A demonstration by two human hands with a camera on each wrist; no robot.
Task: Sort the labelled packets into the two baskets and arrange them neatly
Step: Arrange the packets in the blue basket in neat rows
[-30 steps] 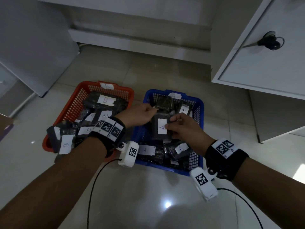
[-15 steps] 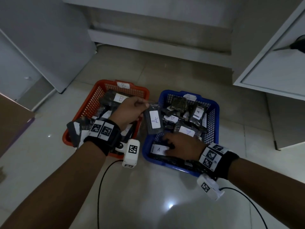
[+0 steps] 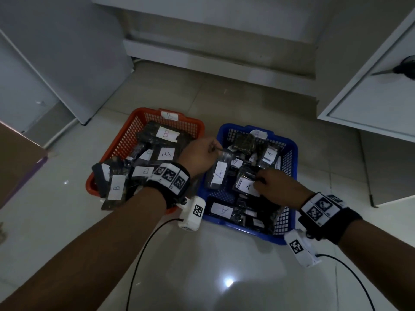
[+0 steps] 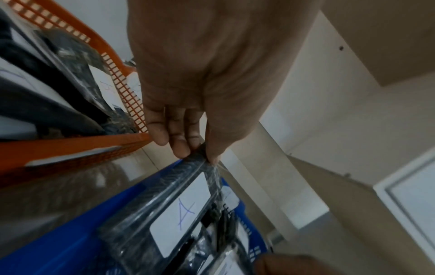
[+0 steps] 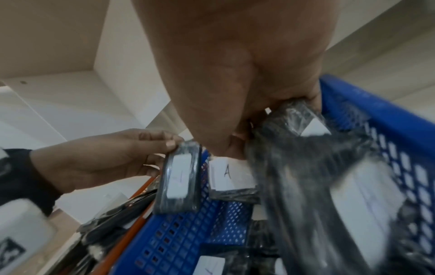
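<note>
An orange basket (image 3: 125, 140) tagged B holds several dark packets with B labels, and some hang over its near corner. Beside it on the right, a blue basket (image 3: 289, 189) tagged A holds several A packets. My left hand (image 3: 202, 153) pinches the top edge of one dark A packet (image 3: 219, 172) and holds it upright at the blue basket's left wall; the pinch shows in the left wrist view on the same A packet (image 4: 174, 214). My right hand (image 3: 275, 187) grips another A packet (image 3: 246, 186) inside the blue basket (image 5: 386, 119), its fingers curled round the packet's end.
Both baskets sit on a glossy tiled floor (image 3: 224, 277). A white cabinet (image 3: 370, 97) stands at the right and a white door panel (image 3: 56, 52) at the left. A brown box edge (image 3: 18, 158) juts in from the far left. Cables trail from both wrist cameras.
My left hand carried the A packet left to the blue basket's wall and now holds it alone. My right hand let it go, dipped into the basket and took another A packet.
</note>
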